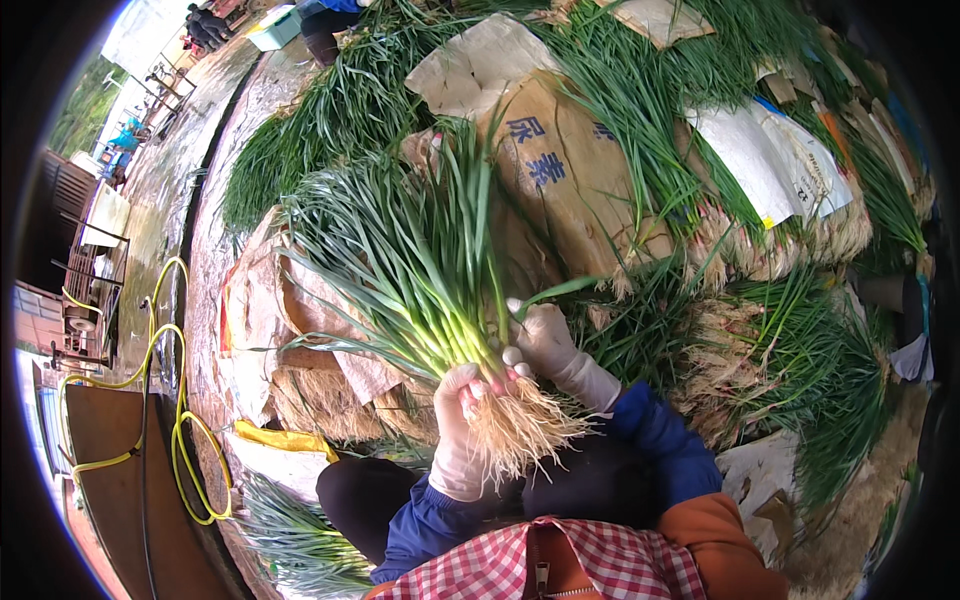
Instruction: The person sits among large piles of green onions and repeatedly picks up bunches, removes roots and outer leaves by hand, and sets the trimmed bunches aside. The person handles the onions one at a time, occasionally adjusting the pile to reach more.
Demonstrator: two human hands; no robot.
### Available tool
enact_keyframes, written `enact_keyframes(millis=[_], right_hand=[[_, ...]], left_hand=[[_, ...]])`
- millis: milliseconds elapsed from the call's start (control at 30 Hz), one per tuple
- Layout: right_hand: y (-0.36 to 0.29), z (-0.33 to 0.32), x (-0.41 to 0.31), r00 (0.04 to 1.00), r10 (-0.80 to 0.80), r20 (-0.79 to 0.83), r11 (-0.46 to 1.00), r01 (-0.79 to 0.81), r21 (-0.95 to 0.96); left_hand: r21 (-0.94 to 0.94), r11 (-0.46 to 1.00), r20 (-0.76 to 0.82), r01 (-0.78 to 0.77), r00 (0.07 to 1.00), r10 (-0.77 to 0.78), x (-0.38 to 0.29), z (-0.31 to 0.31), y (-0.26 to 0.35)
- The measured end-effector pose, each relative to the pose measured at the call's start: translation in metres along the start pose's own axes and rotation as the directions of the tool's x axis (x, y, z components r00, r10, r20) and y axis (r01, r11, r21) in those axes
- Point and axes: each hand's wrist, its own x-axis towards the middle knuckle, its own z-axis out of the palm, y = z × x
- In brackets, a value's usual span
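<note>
A bunch of green onions (442, 315), with pinkish bases and long pale roots (517, 431), is held in front of my lap. My left hand (454, 435), in a white glove, wraps around its lower stems just above the roots. The green leaves fan up and to the left. My right hand (551, 345), gloved too, has its fingers closed on a stalk at the bunch's right side, touching the bunch. Part of these fingers is hidden behind the stems.
Printed woven sacks (555, 172) lie among heaped green onions (322, 142) ahead. More onions with roots (750, 352) lie at right, and a smaller pile (300, 532) at lower left. A yellow hose (180, 427) loops at left. Another person's boot (322, 46) shows at the top.
</note>
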Motion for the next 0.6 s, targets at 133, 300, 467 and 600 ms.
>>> enact_keyframes(millis=[133,300,467,600], right_hand=[[-0.007,-0.004,-0.008,0.993,-0.106,-0.060,0.982,0.095,-0.164],[-0.033,-0.020,-0.018,0.978,-0.200,-0.067,0.954,0.179,-0.240],[-0.015,-0.007,-0.019,0.904,-0.426,0.026,0.731,0.362,-0.578],[0.084,-0.068,0.013,0.995,0.073,-0.074,0.550,-0.102,-0.829]], left_hand=[[0.008,1.000,0.001,-0.007,1.000,0.007,-0.003,-0.006,0.000],[-0.099,0.995,0.030,0.000,1.000,0.004,-0.011,-0.003,-0.004],[-0.131,0.991,0.219,0.013,0.976,0.016,-0.019,-0.019,-0.003],[-0.218,0.950,0.233,0.222,0.957,-0.170,-0.036,0.008,-0.002]])
